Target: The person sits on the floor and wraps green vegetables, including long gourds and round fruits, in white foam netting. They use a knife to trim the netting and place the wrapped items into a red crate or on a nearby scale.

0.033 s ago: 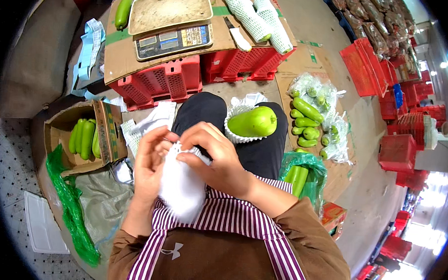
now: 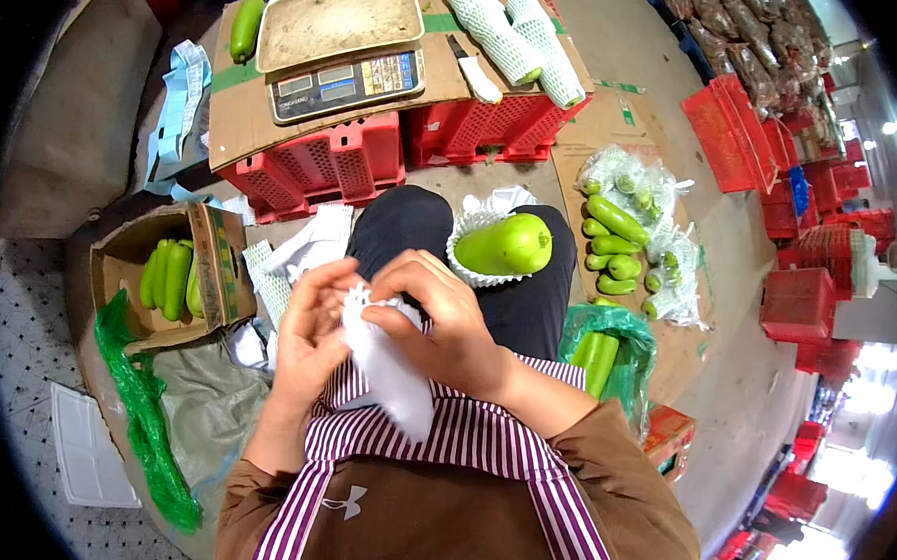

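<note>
A white foam net sleeve [image 2: 394, 378] hangs in front of my striped apron. My right hand [image 2: 435, 314] pinches its upper end between thumb and fingers. My left hand [image 2: 311, 324] is at the same end, its curled fingers gripping the edge. The sleeve's lower part is blurred by motion. Across my lap, beyond my right hand, lies a thick light-green gourd [image 2: 510, 245], its near-left end inside another white foam net [image 2: 466, 266]. Neither hand touches this gourd.
Ahead, a weighing scale [image 2: 347, 87], a knife [image 2: 475, 71] and net-wrapped gourds [image 2: 494, 30] lie on cardboard over red crates [image 2: 323, 164]. At left stands a carton [image 2: 219, 260] of gourds. Bagged and loose gourds [image 2: 616, 219] lie at right, near a green bag [image 2: 633, 358].
The sleeve has swung to the right and looks narrower. Both hands have shifted slightly right with it; the gourd stays on my lap.
</note>
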`<state>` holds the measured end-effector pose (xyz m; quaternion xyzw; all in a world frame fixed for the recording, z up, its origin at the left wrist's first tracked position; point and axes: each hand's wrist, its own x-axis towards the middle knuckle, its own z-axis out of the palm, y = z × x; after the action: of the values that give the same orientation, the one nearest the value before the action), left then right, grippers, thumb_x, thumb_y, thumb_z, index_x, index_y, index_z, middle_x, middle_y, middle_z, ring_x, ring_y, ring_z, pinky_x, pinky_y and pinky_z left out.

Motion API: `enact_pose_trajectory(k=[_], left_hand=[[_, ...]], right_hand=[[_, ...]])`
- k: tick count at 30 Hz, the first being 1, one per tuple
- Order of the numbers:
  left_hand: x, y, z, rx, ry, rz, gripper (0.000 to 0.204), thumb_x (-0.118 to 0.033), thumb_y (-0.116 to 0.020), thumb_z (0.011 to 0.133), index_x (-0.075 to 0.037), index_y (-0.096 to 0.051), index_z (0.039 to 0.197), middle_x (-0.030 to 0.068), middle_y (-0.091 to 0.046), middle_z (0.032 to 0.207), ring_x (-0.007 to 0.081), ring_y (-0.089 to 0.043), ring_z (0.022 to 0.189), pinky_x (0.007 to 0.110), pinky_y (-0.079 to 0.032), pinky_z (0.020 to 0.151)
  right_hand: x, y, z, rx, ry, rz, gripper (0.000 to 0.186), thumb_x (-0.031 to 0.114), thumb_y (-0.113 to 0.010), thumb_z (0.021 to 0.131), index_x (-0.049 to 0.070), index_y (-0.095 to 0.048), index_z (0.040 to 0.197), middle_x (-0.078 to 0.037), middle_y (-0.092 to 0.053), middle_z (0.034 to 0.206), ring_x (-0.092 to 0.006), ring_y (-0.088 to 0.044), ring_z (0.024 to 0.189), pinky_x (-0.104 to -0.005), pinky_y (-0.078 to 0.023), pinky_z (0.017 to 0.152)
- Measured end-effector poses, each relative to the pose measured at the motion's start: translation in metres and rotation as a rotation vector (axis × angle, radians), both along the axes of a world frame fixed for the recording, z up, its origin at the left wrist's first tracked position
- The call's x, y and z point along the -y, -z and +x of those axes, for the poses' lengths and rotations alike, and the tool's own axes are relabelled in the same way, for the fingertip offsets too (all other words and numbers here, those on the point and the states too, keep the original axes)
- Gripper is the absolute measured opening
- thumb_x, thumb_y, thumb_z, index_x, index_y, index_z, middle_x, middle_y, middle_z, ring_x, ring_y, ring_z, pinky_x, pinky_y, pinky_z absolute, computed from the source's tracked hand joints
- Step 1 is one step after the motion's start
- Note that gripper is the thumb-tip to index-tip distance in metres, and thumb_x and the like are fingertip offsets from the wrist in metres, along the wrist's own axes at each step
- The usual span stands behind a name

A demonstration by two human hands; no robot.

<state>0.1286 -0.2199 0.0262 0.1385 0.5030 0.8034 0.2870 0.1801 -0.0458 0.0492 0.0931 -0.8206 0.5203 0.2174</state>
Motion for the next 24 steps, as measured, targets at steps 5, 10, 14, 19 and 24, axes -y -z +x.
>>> enact_pose_trajectory(k=[5, 10, 14, 19, 24], left_hand=[[-0.013, -0.002, 0.006, 0.084, 0.265, -0.049, 0.032, -0.004, -0.069, 0.082, -0.001, -0.053, 0.109, 0.0058, -0.061, 0.105, 0.0126, -0.058, 0.099, 0.028, -0.045, 0.090], [-0.041, 0.008, -0.002, 0.323, 0.315, 0.277, 0.017, -0.009, -0.067, 0.086, -0.007, -0.051, 0.091, 0.0061, -0.059, 0.089, 0.0150, -0.058, 0.087, 0.028, -0.046, 0.078], [-0.065, 0.005, 0.006, 0.436, 0.287, 0.245, 0.011, -0.008, -0.060, 0.092, -0.007, -0.050, 0.097, 0.0035, -0.060, 0.090, 0.0113, -0.060, 0.082, 0.026, -0.049, 0.076], [-0.102, 0.015, 0.010, 0.107, 0.078, -0.028, 0.010, -0.009, -0.056, 0.097, -0.006, -0.048, 0.100, 0.0017, -0.061, 0.088, 0.0052, -0.056, 0.076, 0.020, -0.046, 0.069], [-0.126, 0.026, -0.011, 0.005, -0.092, -0.129, 0.007, -0.011, -0.055, 0.098, -0.007, -0.050, 0.099, -0.0031, -0.053, 0.084, 0.0026, -0.049, 0.073, 0.019, -0.043, 0.066]], right_hand=[[-0.016, -0.006, 0.036, 0.087, 0.087, -0.222, 0.017, 0.000, -0.070, 0.081, -0.001, -0.057, 0.093, -0.013, -0.060, 0.084, -0.0247, -0.061, 0.075, -0.0321, -0.048, 0.067], [-0.061, 0.007, 0.071, 0.332, -0.179, -1.464, 0.035, 0.013, -0.064, 0.091, 0.006, -0.047, 0.120, -0.006, -0.061, 0.099, -0.0149, -0.062, 0.092, -0.0269, -0.049, 0.081], [-0.091, 0.032, 0.094, 0.320, -0.242, -1.405, 0.043, 0.016, -0.069, 0.087, 0.003, -0.051, 0.124, -0.016, -0.063, 0.117, -0.0251, -0.063, 0.109, -0.0345, -0.051, 0.095], [-0.126, 0.060, 0.093, 0.029, -0.123, -1.600, 0.032, 0.008, -0.058, 0.094, 0.009, -0.054, 0.125, -0.015, -0.060, 0.128, -0.0287, -0.057, 0.120, -0.0457, -0.047, 0.104], [-0.140, 0.068, 0.064, 0.121, 0.059, -1.545, 0.037, 0.006, -0.056, 0.095, 0.002, -0.050, 0.132, -0.014, -0.059, 0.128, -0.0235, -0.058, 0.118, -0.0366, -0.048, 0.102]])
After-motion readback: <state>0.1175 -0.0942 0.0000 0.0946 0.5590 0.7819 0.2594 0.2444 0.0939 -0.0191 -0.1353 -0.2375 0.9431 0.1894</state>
